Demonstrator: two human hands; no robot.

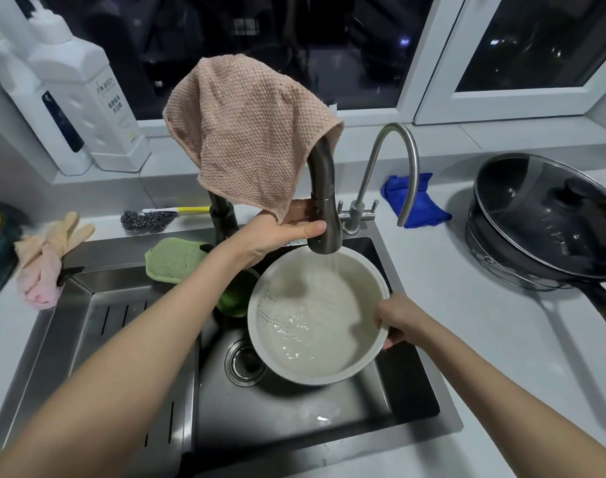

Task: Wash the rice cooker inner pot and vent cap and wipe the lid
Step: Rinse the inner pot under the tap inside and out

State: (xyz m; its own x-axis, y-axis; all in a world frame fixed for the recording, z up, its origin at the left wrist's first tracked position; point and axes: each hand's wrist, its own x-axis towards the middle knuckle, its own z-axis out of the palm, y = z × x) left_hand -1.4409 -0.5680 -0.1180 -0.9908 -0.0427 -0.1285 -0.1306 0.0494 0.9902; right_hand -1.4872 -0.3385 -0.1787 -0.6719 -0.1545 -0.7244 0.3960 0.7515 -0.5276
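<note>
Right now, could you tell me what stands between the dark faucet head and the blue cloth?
The head view shows a slim silver gooseneck tap between them.

This is a home kitchen: a stainless steel sink [294, 419] is sunk into a pale grey desk [484, 339], and a dark metal pull-down tap [324, 201] runs water into a white rice cooker inner pot [329, 363]. A pink waffle-weave dishcloth [246, 132] hangs over the tap. White detergent bottles [98, 98] stand on a white ledge [170, 167], and a black frying pan with a glass lid [542, 215] sits near the sink.
</note>
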